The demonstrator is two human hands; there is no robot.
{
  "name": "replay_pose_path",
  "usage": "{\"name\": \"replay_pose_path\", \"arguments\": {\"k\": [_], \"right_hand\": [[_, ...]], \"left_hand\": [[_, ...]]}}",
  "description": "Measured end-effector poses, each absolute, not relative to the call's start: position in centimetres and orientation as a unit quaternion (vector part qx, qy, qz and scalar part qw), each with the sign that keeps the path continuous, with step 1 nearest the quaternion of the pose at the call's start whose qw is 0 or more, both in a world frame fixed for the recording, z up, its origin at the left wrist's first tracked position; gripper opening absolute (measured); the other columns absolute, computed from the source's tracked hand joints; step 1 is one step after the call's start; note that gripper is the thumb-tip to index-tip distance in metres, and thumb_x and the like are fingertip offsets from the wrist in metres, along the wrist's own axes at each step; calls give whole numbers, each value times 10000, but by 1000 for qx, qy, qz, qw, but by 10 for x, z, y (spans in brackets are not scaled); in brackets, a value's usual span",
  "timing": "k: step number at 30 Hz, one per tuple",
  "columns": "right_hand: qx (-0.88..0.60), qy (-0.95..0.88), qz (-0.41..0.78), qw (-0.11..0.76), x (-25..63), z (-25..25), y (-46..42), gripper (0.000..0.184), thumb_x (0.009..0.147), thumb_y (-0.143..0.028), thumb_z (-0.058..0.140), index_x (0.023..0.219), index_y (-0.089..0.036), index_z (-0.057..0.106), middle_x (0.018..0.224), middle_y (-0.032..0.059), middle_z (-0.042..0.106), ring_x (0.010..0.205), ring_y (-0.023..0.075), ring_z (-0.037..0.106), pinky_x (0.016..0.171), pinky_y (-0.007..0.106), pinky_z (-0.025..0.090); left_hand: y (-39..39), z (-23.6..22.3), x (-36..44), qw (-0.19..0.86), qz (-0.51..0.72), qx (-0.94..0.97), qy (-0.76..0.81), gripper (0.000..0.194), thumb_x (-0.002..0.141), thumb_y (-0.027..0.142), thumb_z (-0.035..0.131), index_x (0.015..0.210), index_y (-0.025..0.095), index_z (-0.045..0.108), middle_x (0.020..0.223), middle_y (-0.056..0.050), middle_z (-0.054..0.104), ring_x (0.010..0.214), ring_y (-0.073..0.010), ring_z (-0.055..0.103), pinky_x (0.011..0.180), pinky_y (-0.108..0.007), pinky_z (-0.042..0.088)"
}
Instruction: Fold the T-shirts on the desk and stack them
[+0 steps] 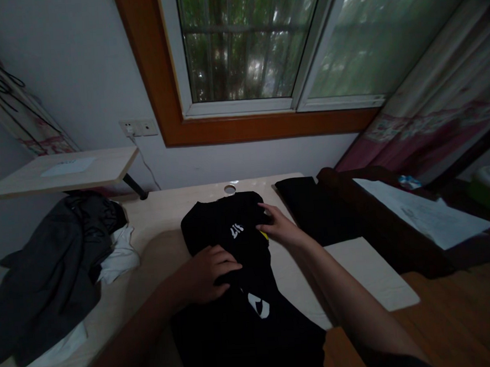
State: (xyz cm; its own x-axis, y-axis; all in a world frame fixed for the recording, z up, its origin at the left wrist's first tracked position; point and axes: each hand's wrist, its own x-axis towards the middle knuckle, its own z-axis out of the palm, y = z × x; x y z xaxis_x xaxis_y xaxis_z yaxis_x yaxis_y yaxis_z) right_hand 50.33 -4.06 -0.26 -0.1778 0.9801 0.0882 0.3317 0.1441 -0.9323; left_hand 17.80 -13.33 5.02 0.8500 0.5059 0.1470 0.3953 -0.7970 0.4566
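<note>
The black cloth garment with white printed shapes (254, 263) lies on the pale wood-grain counter (159, 216), reaching toward six o'clock. It should handle light, soft and limp, best held by its edges. The left hand (212, 271) rests loosely spread at its ten o'clock; whether the right hand (278, 224), at one o'clock, pinches cloth, I cannot tell.

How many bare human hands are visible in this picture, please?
2. The left hand lies on the white-printed black cloth garment; the right hand is at the garment's right edge, beside a small yellow patch. No others are visible.
</note>
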Motion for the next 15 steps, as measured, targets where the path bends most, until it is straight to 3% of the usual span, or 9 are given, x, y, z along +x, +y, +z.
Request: {"name": "replay_pose_path", "arguments": {"k": [2,6,11,15], "right_hand": [[-532,-654,375,386,501,-5,-42,888,660,-301,862,1476,-274,512,1389,126,508,1252,296,552,1122,475,419],[-537,-690,333,353,494,-6,-42,899,644,-187,822,1483,-255,505,1291,118,605,1181,285,599,1091,456,434],[-573,-709,282,299,493,-1,-43,638,676,-97,684,1301,-221,646,962,41,701,854,201,652,843,328,509],[-581,-617,351,399,495,-1,-40,418,688,-178,682,1100,-241,694,802,-22,647,688,158,602,663,270,492]], "left_hand": [[-138,44,179,171,117,945,252,588,847,258,706,1418,272,571,1278,-99,666,1120,-283,584,969,-454,459],[-136,35,178,94,93,952,276,413,870,153,663,1269,256,658,1093,-69,681,1005,-242,576,872,-386,437],[-128,31,167,58,95,947,301,236,853,119,660,1043,257,686,1036,-28,673,964,-216,558,858,-381,401],[-112,31,139,4,147,922,359,226,839,88,616,996,237,681,1051,-54,673,972,-234,541,863,-393,413]]}}
